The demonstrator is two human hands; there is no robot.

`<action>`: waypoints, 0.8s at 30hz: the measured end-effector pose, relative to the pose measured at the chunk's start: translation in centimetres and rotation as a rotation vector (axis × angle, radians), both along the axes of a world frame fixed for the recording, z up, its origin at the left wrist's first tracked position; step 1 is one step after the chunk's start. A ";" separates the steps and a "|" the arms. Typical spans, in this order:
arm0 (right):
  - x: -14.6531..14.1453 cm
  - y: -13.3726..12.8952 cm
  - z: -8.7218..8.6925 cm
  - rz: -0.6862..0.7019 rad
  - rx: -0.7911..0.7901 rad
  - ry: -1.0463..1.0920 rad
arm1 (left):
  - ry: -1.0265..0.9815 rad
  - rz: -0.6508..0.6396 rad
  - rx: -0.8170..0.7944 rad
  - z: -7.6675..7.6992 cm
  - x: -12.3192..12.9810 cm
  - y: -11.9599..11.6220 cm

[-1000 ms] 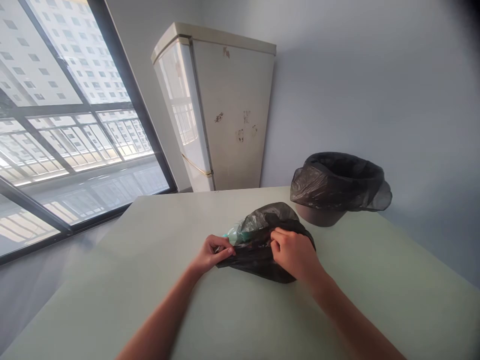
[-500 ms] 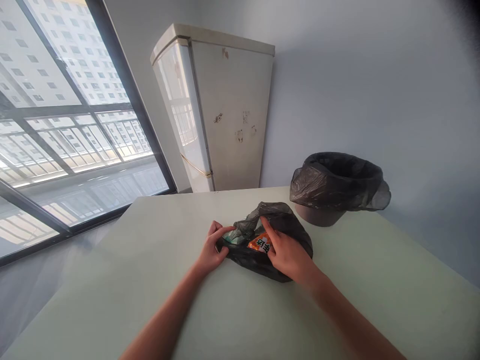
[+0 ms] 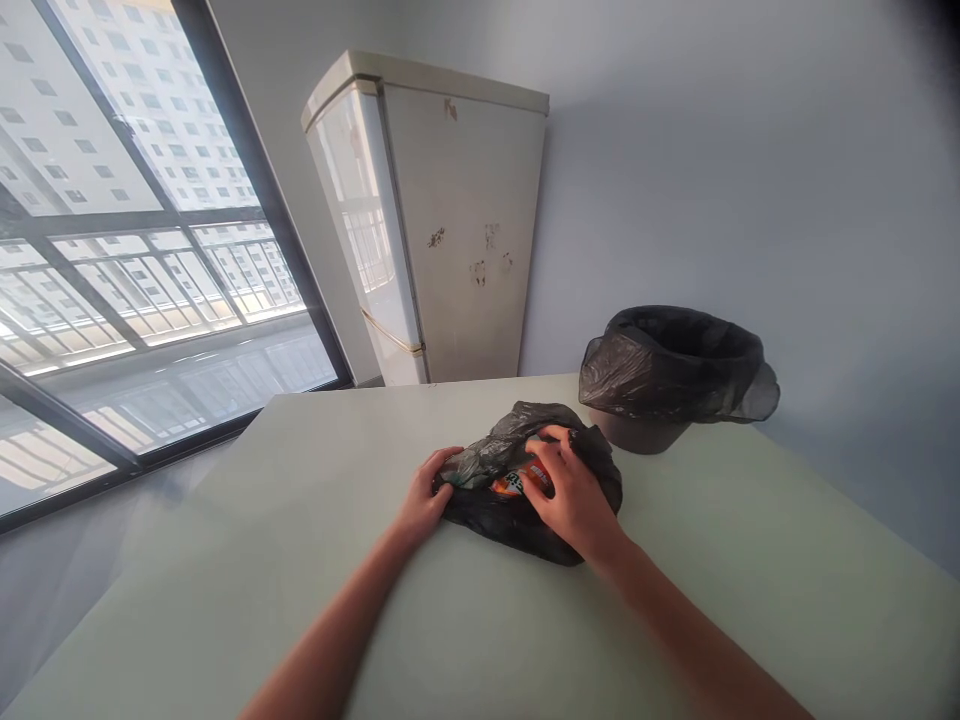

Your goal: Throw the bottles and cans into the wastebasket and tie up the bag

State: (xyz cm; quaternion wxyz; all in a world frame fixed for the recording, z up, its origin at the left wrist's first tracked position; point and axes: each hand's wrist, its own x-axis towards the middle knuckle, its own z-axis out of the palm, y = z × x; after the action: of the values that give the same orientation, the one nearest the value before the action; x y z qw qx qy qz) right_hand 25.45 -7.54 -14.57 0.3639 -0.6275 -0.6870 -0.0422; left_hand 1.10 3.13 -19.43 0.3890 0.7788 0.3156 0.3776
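Note:
A black plastic bag point(image 3: 517, 530) lies on the pale green table, its mouth partly open. Inside the opening shows an orange wrapper point(image 3: 508, 484) with dark lettering, and something greenish sits near the bag's left end. My left hand point(image 3: 426, 496) pinches that left end between thumb and fingers. Over the right part of the opening is my right hand point(image 3: 571, 494), its fingers apart and curved above the bag's film, beside the wrapper. Whether its fingertips grip any film is hard to see.
Behind the bag to the right stands a bin point(image 3: 637, 432) lined with black plastic, near the wall. A white refrigerator point(image 3: 465, 200) is beyond the table's far edge point(image 3: 420, 386). Large windows are at the left.
My right hand's fingers have spread and curled over the bag, where the index finger was pointing before. The bag's upper film has shifted over the left part, covering more of the greenish item.

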 end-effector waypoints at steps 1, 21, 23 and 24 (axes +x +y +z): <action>0.0 0.0 0.1 0.007 0.017 -0.004 | -0.009 0.001 -0.016 0.0 0.0 0.0; -0.5 -0.5 -0.4 0.338 -0.160 -0.123 | -0.014 -0.052 -0.016 1.1 0.7 -1.3; -0.4 -0.3 -0.2 0.270 -0.101 -0.149 | -0.050 -0.061 0.004 0.9 0.6 -1.3; -0.3 -0.2 -0.1 0.243 -0.077 -0.160 | -0.075 -0.071 0.018 0.9 0.5 -1.3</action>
State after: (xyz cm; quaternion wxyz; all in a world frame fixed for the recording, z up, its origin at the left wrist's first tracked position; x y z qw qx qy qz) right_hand 25.15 -7.74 -14.65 0.2860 -0.5479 -0.7858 -0.0213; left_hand 1.64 1.86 -18.56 0.4069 0.7782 0.2694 0.3953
